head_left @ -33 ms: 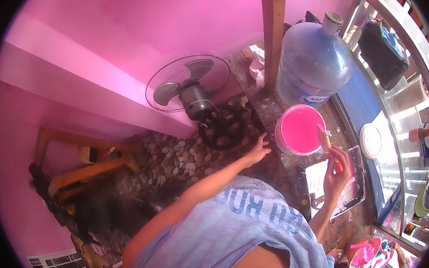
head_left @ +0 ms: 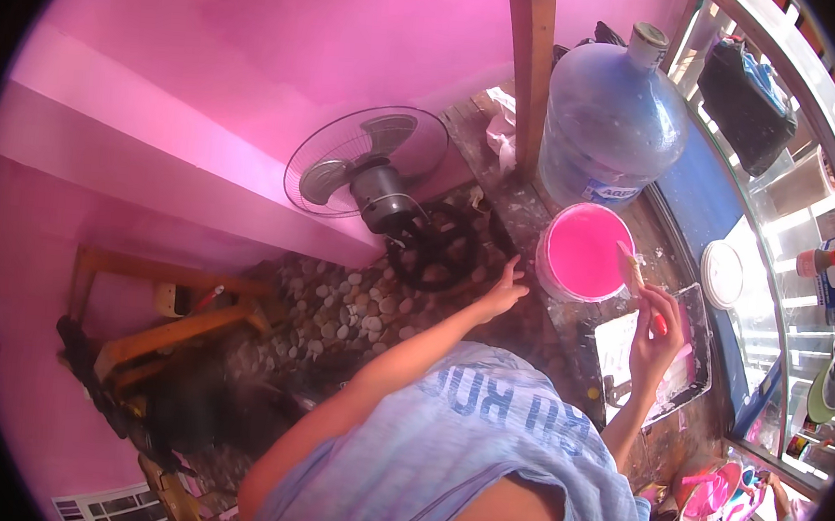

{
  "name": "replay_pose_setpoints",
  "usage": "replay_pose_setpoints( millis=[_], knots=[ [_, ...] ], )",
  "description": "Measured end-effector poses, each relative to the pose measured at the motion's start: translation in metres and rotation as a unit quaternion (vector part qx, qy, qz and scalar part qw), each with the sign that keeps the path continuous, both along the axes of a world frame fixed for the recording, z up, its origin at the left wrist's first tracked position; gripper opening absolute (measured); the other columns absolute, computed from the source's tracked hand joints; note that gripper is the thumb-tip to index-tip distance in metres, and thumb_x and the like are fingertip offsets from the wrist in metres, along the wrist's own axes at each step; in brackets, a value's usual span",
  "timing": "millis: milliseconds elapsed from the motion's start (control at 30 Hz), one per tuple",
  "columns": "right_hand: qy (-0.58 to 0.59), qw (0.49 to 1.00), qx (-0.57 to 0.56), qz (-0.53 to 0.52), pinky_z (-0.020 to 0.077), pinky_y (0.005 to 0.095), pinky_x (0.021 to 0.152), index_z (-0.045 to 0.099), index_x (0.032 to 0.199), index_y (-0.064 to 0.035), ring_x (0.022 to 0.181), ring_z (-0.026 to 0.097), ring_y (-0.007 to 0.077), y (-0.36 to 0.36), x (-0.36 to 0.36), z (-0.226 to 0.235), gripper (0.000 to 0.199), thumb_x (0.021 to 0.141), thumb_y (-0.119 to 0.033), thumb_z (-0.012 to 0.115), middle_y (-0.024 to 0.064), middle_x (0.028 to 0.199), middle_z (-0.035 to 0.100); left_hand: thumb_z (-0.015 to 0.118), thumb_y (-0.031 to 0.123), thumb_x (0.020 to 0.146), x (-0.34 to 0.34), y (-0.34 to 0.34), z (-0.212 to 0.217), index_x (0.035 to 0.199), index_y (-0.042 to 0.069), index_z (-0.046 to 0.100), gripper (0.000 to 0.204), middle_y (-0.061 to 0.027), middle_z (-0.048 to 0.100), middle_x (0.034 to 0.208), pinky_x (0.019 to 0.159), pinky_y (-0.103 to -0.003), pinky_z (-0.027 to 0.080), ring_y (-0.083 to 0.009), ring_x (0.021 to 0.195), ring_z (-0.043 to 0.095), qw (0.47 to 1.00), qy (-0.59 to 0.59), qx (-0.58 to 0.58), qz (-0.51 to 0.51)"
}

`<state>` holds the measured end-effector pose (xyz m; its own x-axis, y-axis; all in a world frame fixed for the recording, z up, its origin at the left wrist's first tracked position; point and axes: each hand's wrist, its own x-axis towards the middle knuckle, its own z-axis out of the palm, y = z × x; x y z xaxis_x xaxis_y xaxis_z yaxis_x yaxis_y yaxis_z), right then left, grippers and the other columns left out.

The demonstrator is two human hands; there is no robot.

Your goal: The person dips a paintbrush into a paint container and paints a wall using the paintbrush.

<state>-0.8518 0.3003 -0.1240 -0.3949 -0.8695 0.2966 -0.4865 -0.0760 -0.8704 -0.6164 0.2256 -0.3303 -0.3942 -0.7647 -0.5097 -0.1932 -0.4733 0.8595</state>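
My right hand (head_left: 657, 333) grips a paintbrush (head_left: 632, 270) with a pale head and a bit of red showing at the palm. The brush head is over the right rim of a white bucket (head_left: 553, 287) with bright pink paint (head_left: 583, 248) inside. My left hand (head_left: 502, 292) hovers left of the bucket, empty, its fingers stretched out and apart. Below my right hand lies a paint tray (head_left: 614, 357) smeared with pink and white, partly covered by the hand and forearm.
Behind the bucket stands a large blue water jug (head_left: 611, 119) beside a wooden post (head_left: 529, 65). A grey fan (head_left: 383, 195) stands over pebbled flooring (head_left: 366, 305). To the right are a white lid (head_left: 721, 274) and a glass display case (head_left: 758, 304). Another person's hand (head_left: 779, 497) shows at lower right.
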Motion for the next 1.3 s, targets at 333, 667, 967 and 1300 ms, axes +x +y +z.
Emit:
replay_pose_setpoints(
  millis=[333,667,967,1300],
  knots=[
    [-0.041,0.999,0.017,0.018,0.0505,0.0295,0.08,0.064,0.097,-0.0006,0.098,0.06,0.0204,0.014,0.007,-0.01,0.017,0.083,0.007,0.057,0.0105,0.102,0.061,0.048,0.007,0.084,-0.03,-0.016,-0.001,0.146,0.026,-0.007,0.085,-0.0107,0.02,0.148,0.095,-0.039,0.038,-0.0274,0.126,0.039,0.996,0.058,0.027,-0.057],
    [-0.039,0.999,0.008,0.0,0.053,0.0287,0.079,0.065,0.097,0.0003,0.098,0.059,0.0185,0.014,-0.003,-0.01,0.015,0.084,0.004,0.057,0.0097,0.102,0.062,0.048,0.002,0.079,-0.038,-0.016,0.002,0.145,0.02,-0.013,0.092,-0.0128,0.014,0.149,0.096,-0.035,0.039,-0.0271,0.131,0.033,0.989,0.103,0.086,-0.065],
    [0.026,0.996,0.071,0.048,0.0518,0.0323,0.075,0.068,0.091,-0.0038,0.088,0.065,0.0231,-0.035,-0.005,-0.055,0.014,0.08,0.0,0.061,0.0115,0.095,0.065,0.048,0.004,0.08,-0.066,0.023,0.012,0.142,0.021,-0.021,0.094,-0.0152,0.003,0.151,0.103,-0.04,0.03,-0.03,0.139,0.015,0.977,0.168,0.086,-0.095],
    [0.147,0.977,0.147,0.041,0.0511,0.0364,0.067,0.069,0.087,-0.0024,0.07,0.066,0.0319,-0.078,-0.03,-0.085,0.014,0.077,-0.011,0.064,0.0192,0.076,0.066,0.046,0.016,0.09,0.008,0.023,-0.024,0.143,0.013,0.028,0.056,-0.0162,0.041,0.138,0.104,-0.034,0.032,-0.0247,0.127,0.04,0.977,0.041,0.025,-0.208]
  ],
)
